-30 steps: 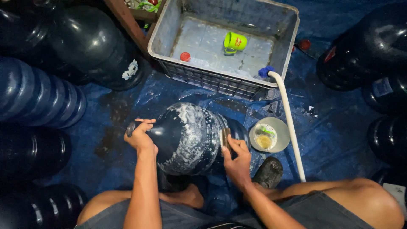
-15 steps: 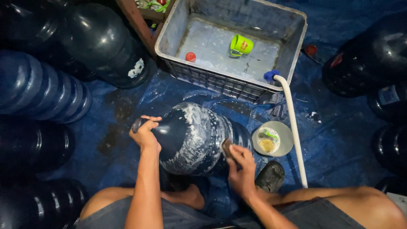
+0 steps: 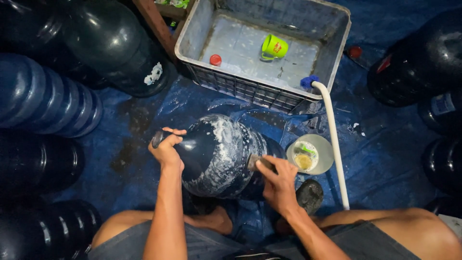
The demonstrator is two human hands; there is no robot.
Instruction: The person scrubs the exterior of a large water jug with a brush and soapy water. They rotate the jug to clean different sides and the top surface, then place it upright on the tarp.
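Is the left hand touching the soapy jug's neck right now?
Touching. The head view shows the left hand wrapped around the neck end of the soapy jug, with its fingers curled over it and no gap.

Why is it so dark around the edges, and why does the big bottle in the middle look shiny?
In the head view, light falls mostly on the middle: the soapy bottle shows bright glints and white suds, and the grey crate is well lit. The bottles at the left and right sink into shadow with only small highlights. The left hand and right hand look sharp, not blurred.
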